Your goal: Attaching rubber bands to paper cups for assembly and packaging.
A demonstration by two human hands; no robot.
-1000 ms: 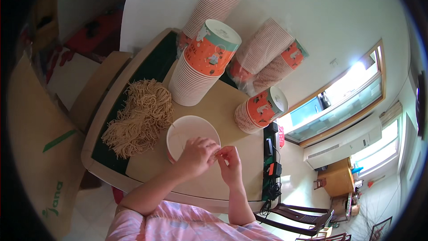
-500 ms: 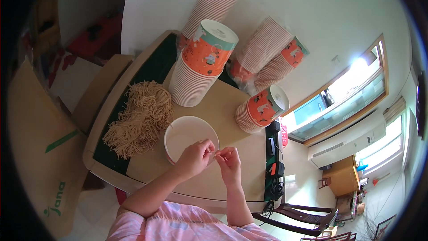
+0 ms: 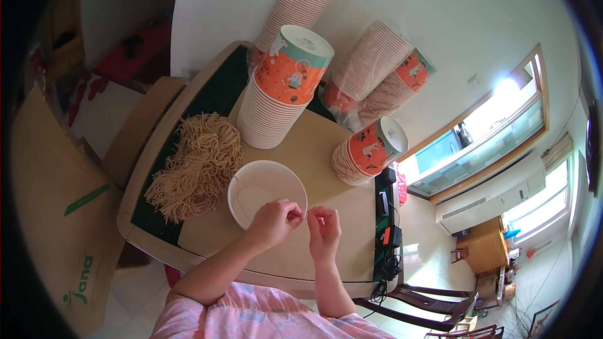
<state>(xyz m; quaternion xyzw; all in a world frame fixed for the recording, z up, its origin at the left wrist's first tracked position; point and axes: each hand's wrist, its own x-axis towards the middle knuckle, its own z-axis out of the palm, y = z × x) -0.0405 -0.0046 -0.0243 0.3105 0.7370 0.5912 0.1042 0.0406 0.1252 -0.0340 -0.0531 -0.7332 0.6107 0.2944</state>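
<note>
A white paper bowl (image 3: pixel 260 191) sits open side up on the tan table top (image 3: pixel 314 144). My left hand (image 3: pixel 273 223) lies over the bowl's near rim, fingers pinched together at the edge. My right hand (image 3: pixel 323 231) is just right of it, thumb and fingertips pinched, almost touching the left hand's fingertips. Whatever is between the fingers is too thin to make out. A heap of tan cords (image 3: pixel 195 169) lies left of the bowl on a dark green mat (image 3: pixel 217 91).
Behind the bowl stands a tall stack of paper bowls with an orange printed top one (image 3: pixel 279 91). A shorter tilted stack (image 3: pixel 367 150) is to the right, and bagged stacks (image 3: pixel 374 69) lean on the wall. Black devices and cables (image 3: pixel 386 232) line the table's right edge.
Both hands stay pinched together at the bowl's near rim. The fingers shift only slightly.
</note>
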